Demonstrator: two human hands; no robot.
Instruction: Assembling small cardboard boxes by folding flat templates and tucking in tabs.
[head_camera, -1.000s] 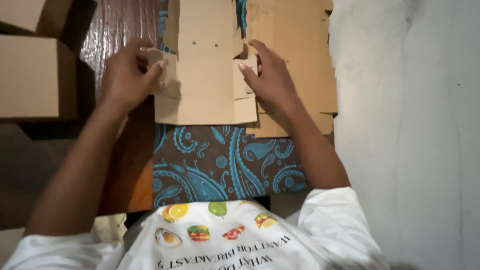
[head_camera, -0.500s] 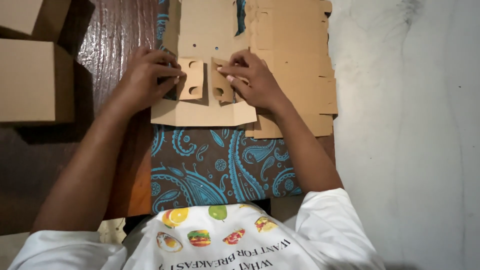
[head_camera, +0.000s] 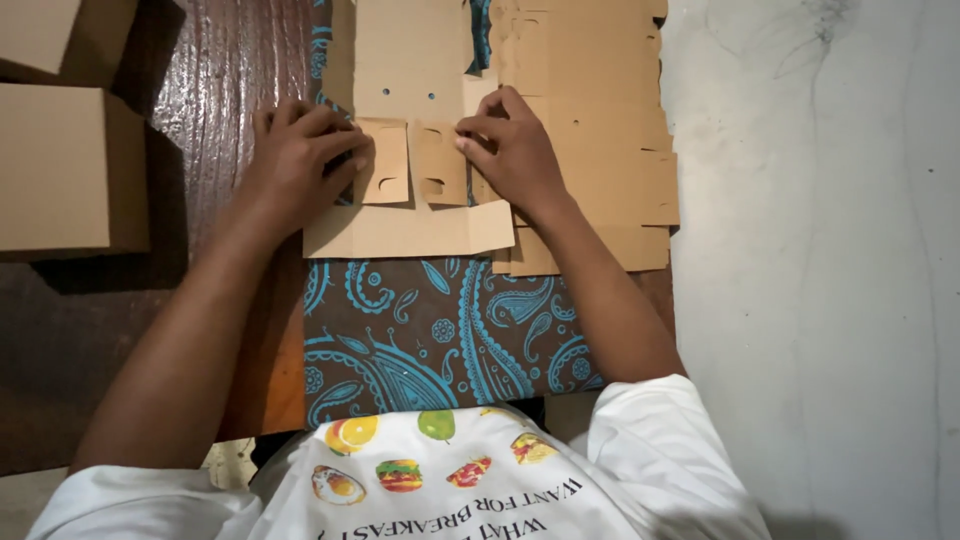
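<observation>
A flat brown cardboard box blank (head_camera: 405, 90) lies on a blue paisley cloth (head_camera: 430, 330) in front of me. Its two small side flaps (head_camera: 415, 165) are folded inward and lie flat over the middle panel. My left hand (head_camera: 295, 165) presses the left flap down with its fingers. My right hand (head_camera: 510, 150) presses the right flap down, fingertips at the flap's top edge. Neither hand grips the cardboard; both rest flat on it.
A stack of more flat cardboard blanks (head_camera: 600, 130) lies under and to the right of the blank. Two assembled brown boxes (head_camera: 65, 165) stand at the left on the dark wooden table (head_camera: 230, 70). A pale grey floor (head_camera: 820, 250) runs along the right.
A second ago the side flaps stood out at the blank's edges under my hands. I have folded both inward, and my hands have come together over the middle.
</observation>
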